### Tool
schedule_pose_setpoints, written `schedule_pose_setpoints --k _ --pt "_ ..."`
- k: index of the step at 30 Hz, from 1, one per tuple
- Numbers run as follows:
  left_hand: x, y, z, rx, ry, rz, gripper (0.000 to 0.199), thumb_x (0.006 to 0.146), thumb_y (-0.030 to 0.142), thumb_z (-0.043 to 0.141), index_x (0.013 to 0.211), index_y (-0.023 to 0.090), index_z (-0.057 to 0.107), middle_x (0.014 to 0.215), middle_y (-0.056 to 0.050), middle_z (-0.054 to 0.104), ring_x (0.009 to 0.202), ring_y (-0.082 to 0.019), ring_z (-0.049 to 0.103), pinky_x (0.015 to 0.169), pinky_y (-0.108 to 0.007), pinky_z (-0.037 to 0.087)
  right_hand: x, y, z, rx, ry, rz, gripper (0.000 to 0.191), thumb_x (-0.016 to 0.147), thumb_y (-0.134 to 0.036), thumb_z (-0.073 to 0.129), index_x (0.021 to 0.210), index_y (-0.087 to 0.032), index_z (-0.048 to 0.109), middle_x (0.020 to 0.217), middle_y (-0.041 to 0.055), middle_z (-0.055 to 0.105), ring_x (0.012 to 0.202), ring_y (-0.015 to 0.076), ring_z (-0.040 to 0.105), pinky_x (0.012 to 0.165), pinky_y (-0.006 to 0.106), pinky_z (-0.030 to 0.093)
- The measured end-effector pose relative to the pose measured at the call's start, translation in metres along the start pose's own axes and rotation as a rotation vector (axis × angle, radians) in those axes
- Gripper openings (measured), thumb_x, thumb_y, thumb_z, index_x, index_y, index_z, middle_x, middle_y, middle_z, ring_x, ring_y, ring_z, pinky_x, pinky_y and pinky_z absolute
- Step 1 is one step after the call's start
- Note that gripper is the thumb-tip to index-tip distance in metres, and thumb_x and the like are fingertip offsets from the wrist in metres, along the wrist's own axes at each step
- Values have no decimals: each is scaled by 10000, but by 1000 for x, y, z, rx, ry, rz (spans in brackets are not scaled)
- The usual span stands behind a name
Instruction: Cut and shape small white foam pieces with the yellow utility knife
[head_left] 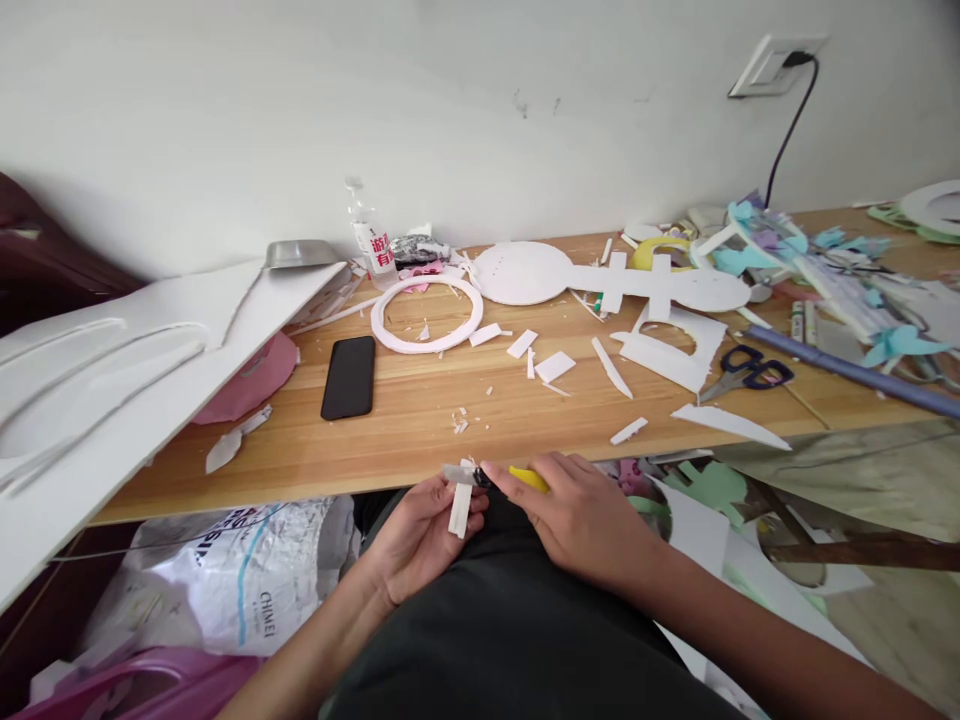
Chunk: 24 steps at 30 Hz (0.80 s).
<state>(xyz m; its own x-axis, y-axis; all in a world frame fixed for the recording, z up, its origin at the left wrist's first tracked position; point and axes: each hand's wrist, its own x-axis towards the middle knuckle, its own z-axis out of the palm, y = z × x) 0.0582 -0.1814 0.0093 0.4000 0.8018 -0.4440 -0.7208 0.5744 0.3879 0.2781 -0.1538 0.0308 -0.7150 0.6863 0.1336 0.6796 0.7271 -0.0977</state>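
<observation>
Over my lap at the table's front edge, my left hand [424, 525] grips a small white foam board strip [460, 512] between thumb and fingers. My right hand [581, 510] is closed around a utility knife [529, 479] with a yellow handle. Its metal blade lies across the upper end of the strip, pointing left towards my left thumb. Whether the blade has cut into the strip I cannot tell. White crumbs [460, 420] lie on the wooden table [405, 430] just beyond my hands.
A black phone [349, 377], a white foam ring [380, 320], a bottle [373, 240] and blue-handled scissors [742, 370] lie or stand on the table. A large white board [97, 400] leans at left. A joined white foam shape [525, 272] lies at the back; coloured scraps fill the right.
</observation>
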Motion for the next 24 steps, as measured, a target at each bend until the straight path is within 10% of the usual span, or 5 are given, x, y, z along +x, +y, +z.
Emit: schedule_pose_setpoints --k 9,18,24 --pt "-4 2 8 -55 -51 22 262 788 73 653 1049 69 630 883 -77 529 774 -119 524 652 -219 438 -18 32 14 -78 149 173 497 945 -193 446 1435 -276 443 864 65 559 754 187 518 712 303 377" --pt "3 3 3 -50 -44 73 176 839 94 621 1015 100 627 931 -79 560 803 -111 536 688 -218 450 56 64 37 -40 192 220 373 971 -251 465 1330 -209 556 1043 129 594 1006 258 507 867 383 401" --pt "9 -1 4 24 -27 95 118 826 144 663 934 98 643 894 -66 593 794 -120 566 716 -228 459 64 7 19 413 290 56 456 984 -370 435 1393 -171 454 1259 146 551 1190 238 489 999 415 416"
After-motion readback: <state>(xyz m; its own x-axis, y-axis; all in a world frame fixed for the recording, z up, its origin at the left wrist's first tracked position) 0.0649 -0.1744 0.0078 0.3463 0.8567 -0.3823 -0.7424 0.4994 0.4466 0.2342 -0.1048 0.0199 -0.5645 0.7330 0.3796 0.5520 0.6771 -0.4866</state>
